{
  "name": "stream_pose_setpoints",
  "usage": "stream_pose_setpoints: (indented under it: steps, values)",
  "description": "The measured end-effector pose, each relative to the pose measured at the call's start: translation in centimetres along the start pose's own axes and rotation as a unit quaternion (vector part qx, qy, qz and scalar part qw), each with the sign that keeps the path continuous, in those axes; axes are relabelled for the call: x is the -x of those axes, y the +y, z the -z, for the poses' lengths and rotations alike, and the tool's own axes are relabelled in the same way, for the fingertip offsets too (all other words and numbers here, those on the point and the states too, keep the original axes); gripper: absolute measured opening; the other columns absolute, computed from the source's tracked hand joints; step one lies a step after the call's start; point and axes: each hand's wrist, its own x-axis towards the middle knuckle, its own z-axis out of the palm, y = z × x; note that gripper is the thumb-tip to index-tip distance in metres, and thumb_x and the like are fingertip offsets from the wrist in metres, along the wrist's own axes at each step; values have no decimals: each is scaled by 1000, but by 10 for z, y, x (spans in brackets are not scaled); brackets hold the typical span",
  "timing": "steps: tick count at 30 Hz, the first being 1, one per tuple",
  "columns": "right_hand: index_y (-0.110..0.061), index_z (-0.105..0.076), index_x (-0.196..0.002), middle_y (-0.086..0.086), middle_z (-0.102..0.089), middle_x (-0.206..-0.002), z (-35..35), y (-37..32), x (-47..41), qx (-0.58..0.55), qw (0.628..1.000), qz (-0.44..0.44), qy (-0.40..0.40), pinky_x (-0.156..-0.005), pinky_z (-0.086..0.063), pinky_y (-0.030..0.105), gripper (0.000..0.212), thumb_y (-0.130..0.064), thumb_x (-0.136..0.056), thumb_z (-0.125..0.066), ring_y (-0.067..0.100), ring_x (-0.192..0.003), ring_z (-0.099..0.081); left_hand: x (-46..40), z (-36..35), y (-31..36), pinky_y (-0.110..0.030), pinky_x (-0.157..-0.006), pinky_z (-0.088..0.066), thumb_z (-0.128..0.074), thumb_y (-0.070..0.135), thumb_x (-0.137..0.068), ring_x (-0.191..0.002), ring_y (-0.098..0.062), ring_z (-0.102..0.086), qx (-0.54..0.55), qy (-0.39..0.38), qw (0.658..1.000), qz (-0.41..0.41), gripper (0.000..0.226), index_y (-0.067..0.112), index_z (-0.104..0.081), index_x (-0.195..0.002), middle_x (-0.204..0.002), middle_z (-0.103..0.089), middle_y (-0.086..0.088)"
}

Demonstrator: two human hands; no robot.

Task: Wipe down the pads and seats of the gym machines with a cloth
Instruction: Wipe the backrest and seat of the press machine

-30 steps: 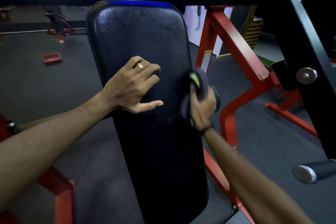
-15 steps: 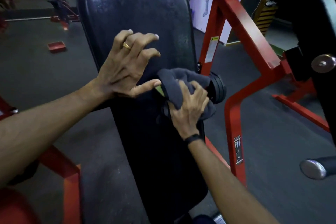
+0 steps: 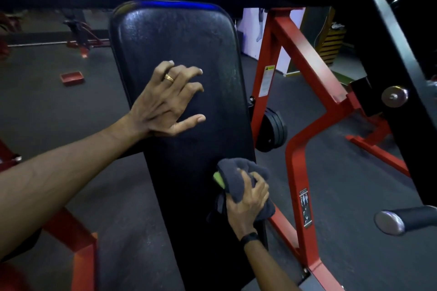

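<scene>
A long black back pad (image 3: 179,40) of a gym machine runs up the middle of the view. My left hand (image 3: 165,101) rests on its upper half, heel of the palm and thumb on the pad, fingers bent with the tips touching. My right hand (image 3: 248,198) grips a bunched dark grey cloth (image 3: 236,172) with a green patch and presses it against the pad's lower right edge.
A red steel frame (image 3: 298,149) with black weight plates (image 3: 272,132) stands right of the pad. A black lever arm (image 3: 390,54) and a chrome-capped handle (image 3: 402,220) hang at the right. More red frame (image 3: 78,243) sits lower left. A small red tray (image 3: 72,77) lies on the grey floor.
My right hand has wiped the cloth down the pad's right side, from mid height to the lower part. My left hand has stayed on the upper pad.
</scene>
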Motion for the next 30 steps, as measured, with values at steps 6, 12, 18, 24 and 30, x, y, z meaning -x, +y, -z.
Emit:
stream_pose_setpoints:
  steps: [6, 12, 18, 24, 30]
  values:
    - [-20, -62, -132, 15, -57, -122, -10, -93, -186, -74, 995, -34, 64, -94, -43, 54, 61, -44, -77, -53, 38, -115, -53, 0, -1, 0, -54, -106, -33, -42, 59, -97, -107, -37, -58, 8, 34, 999, 20, 61, 2, -57, -113, -131, -58, -22]
    - [-28, -65, -126, 6, -56, -118, -32, -188, -284, 13, 993, 67, 99, -88, -40, 41, 49, -46, -80, -61, 25, -114, -51, 3, -3, -2, -52, -108, -28, -40, 56, -99, -108, -37, -56, 14, 70, 996, 44, 58, 3, -54, -116, -132, -58, -23]
    - [-20, -65, -121, 18, -62, -117, -32, -89, -138, -2, 988, 117, 100, -83, -39, 44, 50, -15, -72, -74, 38, -103, -55, 3, -5, -3, -51, -109, -25, -34, 57, -100, -112, -35, -52, 10, 71, 997, 40, 61, 3, -55, -116, -134, -56, -23]
    - [-17, -58, -121, 9, -47, -119, -12, -6, -11, 14, 993, 95, 63, -80, -47, 48, 46, -14, -78, -74, 33, -100, -50, 1, -7, -5, -52, -109, -25, -34, 57, -99, -110, -34, -54, -9, 61, 998, 27, 60, 4, -55, -115, -131, -58, -22]
    - [-12, -66, -124, 19, -60, -118, -11, -44, -102, -47, 996, -22, 79, -89, -44, 51, 55, -33, -73, -60, 37, -108, -53, 3, -8, -4, -51, -109, -23, -36, 57, -98, -110, -32, -51, -13, 83, 996, 43, 58, 4, -54, -114, -128, -60, -22]
